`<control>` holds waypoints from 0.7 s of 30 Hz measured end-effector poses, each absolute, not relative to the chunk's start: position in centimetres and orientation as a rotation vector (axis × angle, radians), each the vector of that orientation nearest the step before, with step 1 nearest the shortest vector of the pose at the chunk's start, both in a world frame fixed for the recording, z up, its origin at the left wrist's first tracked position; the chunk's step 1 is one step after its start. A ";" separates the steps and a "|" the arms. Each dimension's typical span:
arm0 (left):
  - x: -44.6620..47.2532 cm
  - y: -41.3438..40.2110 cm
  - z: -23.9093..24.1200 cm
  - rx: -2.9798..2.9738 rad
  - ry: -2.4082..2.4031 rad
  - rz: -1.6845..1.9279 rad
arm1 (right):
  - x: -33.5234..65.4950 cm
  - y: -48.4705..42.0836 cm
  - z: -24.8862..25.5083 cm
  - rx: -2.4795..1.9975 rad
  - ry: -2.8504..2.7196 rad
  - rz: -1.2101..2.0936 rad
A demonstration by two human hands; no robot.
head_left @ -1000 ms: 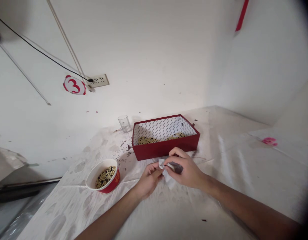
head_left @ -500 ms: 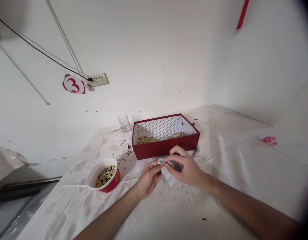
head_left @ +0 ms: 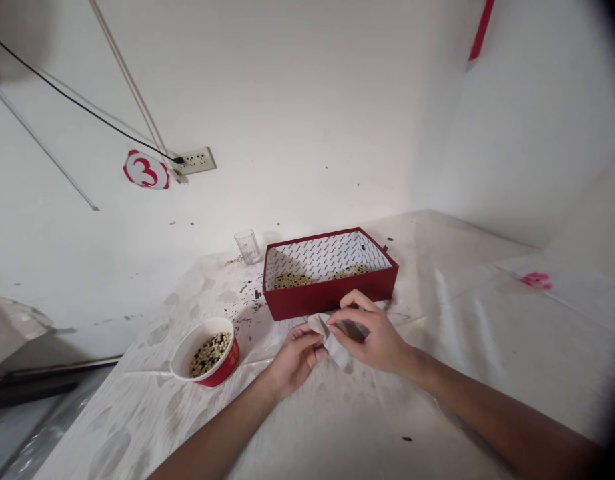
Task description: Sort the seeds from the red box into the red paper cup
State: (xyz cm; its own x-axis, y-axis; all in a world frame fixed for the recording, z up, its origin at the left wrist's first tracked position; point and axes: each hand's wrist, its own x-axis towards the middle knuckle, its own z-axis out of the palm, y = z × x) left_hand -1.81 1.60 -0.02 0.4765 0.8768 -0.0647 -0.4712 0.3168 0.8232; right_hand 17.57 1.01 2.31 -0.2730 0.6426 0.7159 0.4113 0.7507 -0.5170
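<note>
Both hands meet over the table, just in front of a red box (head_left: 332, 300). My left hand (head_left: 293, 357) pinches the edge of a small white paper sheet (head_left: 331, 342). My right hand (head_left: 374, 337) grips the same paper together with a dark object (head_left: 351, 329) tucked under its fingers; what that object is I cannot tell. The red box has a patterned white lining and holds pale beans along its near side. A red paper bowl (head_left: 207, 353) of mixed dark and pale beans stands to the left of my left hand.
A small clear glass (head_left: 248, 246) stands behind the box near the wall. Dark specks lie scattered between bowl and box. The table wears a white patterned cloth (head_left: 487, 333). On the wall are a socket (head_left: 196, 161) with a black cable and a round "3" sign (head_left: 146, 171).
The hands stayed in place. The fingers worked the white paper, which now sticks up more between the two hands.
</note>
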 end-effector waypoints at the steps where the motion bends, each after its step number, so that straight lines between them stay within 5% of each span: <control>1: -1.8 1.6 -0.1 0.829 0.563 0.948 | 17.6 1.0 2.3 -0.808 -1.908 0.278; 21: -1.9 1.5 0.1 0.936 0.603 0.889 | 17.7 1.1 2.4 -0.761 -1.916 0.309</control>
